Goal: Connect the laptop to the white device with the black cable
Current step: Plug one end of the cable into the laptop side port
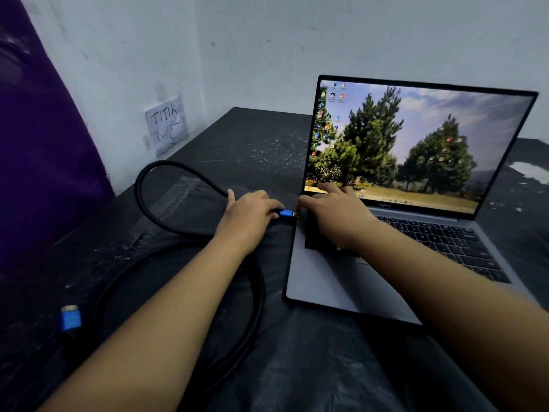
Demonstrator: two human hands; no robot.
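Note:
An open grey laptop [323,281] stands on the dark table, its screen lit with a picture of trees. My left hand [249,215] grips the blue plug [286,213] of the black cable [142,185] and holds it right at the laptop's left edge, its metal tip touching the side. My right hand [335,215] lies flat on the laptop's left keyboard corner, fingers spread, pressing down. The cable loops on the table to the left. Its other blue plug [70,319] lies free near the front left. No white device is in view.
The table [243,138] is covered in black plastic sheeting and stands in a corner of white walls. A paper note [167,126] is taped to the left wall. A purple cloth [38,144] hangs at the far left. A white scrap [531,171] lies at the right.

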